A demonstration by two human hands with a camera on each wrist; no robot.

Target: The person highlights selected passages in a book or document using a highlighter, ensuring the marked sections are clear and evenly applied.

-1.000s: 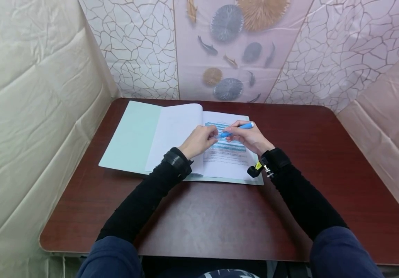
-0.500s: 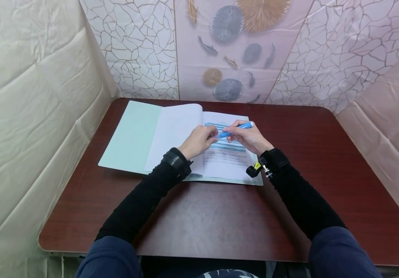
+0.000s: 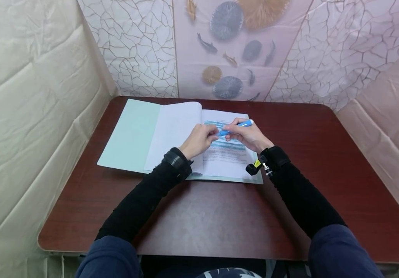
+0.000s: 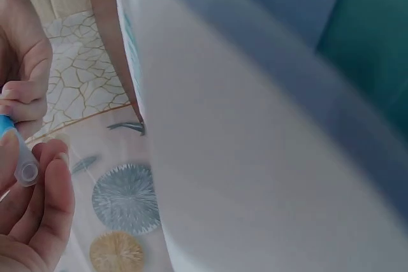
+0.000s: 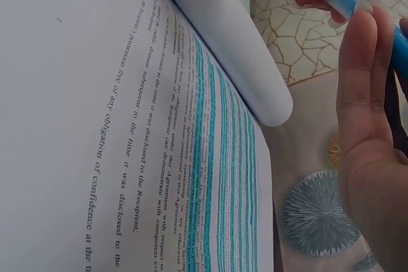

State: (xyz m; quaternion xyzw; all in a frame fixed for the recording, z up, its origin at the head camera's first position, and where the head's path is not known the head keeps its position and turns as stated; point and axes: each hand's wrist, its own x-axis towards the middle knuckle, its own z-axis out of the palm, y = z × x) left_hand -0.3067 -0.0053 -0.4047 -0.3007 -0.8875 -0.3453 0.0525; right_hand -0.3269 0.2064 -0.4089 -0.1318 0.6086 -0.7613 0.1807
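Observation:
Both hands meet over an open document in the head view. My right hand (image 3: pixel 249 138) grips a blue highlighter (image 3: pixel 246 123) by its barrel, with the tip end pointing left. At that end, the fingers and thumb of my left hand (image 3: pixel 198 140) pinch its translucent cap (image 4: pixel 27 169), whose round end shows in the left wrist view. The cap lines up with the blue barrel. Below the hands lies a printed page (image 3: pixel 224 166); blue highlighted lines (image 5: pixel 223 157) cover much of its upper part, with plain text lower down.
A pale green folder (image 3: pixel 133 133) lies open on the dark red-brown table (image 3: pixel 324 162), with turned white sheets (image 3: pixel 171 135) curling up along the middle. Patterned cloth (image 3: pixel 143 50) hangs behind the table, and pale cloth (image 3: pixel 39 135) stands at the left side.
My right hand with the highlighter has edged slightly left toward the left hand. The left hand keeps its pinch in nearly the same place, and the folder stays put.

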